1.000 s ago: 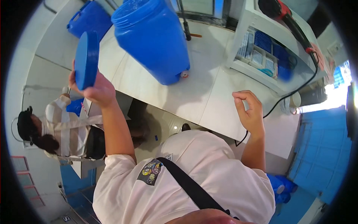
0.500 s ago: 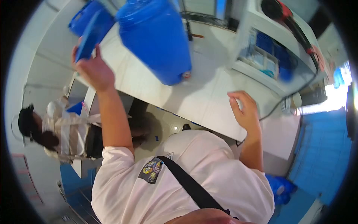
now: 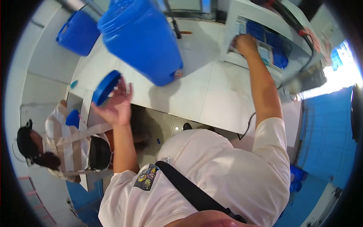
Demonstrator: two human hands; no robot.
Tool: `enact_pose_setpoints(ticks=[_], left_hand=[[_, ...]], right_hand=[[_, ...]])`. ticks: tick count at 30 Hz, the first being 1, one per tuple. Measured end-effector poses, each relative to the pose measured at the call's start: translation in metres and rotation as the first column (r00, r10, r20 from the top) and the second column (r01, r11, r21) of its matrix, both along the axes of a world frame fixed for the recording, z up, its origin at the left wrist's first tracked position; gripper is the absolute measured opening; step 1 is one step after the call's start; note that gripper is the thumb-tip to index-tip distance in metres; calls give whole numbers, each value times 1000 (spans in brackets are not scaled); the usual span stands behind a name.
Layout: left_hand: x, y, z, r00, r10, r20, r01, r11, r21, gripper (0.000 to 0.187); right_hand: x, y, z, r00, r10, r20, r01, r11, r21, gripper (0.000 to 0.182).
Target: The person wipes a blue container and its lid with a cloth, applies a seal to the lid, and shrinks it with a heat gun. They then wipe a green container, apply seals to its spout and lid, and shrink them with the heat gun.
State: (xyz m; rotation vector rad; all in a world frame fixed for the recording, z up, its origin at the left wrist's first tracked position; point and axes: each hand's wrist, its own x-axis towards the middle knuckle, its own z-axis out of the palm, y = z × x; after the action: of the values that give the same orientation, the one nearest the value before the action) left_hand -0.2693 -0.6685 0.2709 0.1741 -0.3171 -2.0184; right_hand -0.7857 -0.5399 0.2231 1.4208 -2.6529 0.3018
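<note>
My left hand (image 3: pixel 118 104) holds a round blue lid (image 3: pixel 106 87) on edge, over the front left of the white table (image 3: pixel 196 94). A large blue plastic drum (image 3: pixel 141 41) stands beyond the lid, with a small reddish-white fitting low on its side. My right hand (image 3: pixel 245 44) reaches into the opening of a white shelf unit (image 3: pixel 244 62), beside a white tray (image 3: pixel 264 53) and blue bins. Its fingers are closed round or behind something I cannot make out.
A smaller blue container (image 3: pixel 78 33) is at the back left. A co-worker in a striped top (image 3: pixel 72 145) sits at the left. A black and red tool (image 3: pixel 289 17) with a cable lies on the shelf unit. A dark rod (image 3: pixel 174 26) stands behind the drum.
My right hand has moved from above the table's front up into the shelf unit. My left hand has brought the lid right and nearer to me. The view has shifted slightly.
</note>
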Motion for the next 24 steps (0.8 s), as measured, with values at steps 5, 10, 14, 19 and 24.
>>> enact_pose_setpoints(ticks=[5, 10, 14, 19, 24], left_hand=[[-1, 46, -28, 997, -36, 64, 16, 958, 287, 77], [3, 66, -59, 985, -157, 67, 135, 956, 260, 74], [-24, 77, -42, 856, -358, 374, 313, 933, 175, 62], [-52, 73, -30, 440, 329, 836, 508, 676, -534, 49], [-96, 67, -14, 500, 555, 665, 605, 325, -727, 25]], right_hand=[[-19, -15, 2, 1000, 11, 22, -15, 978, 210, 22], [-43, -16, -8, 996, -90, -15, 89, 994, -67, 24], [-55, 19, 3, 969, -243, -49, 125, 652, -748, 27], [107, 106, 62, 889, 160, 428, 325, 438, -838, 28], [222, 104, 56, 562, 437, 702, 343, 650, -679, 17]])
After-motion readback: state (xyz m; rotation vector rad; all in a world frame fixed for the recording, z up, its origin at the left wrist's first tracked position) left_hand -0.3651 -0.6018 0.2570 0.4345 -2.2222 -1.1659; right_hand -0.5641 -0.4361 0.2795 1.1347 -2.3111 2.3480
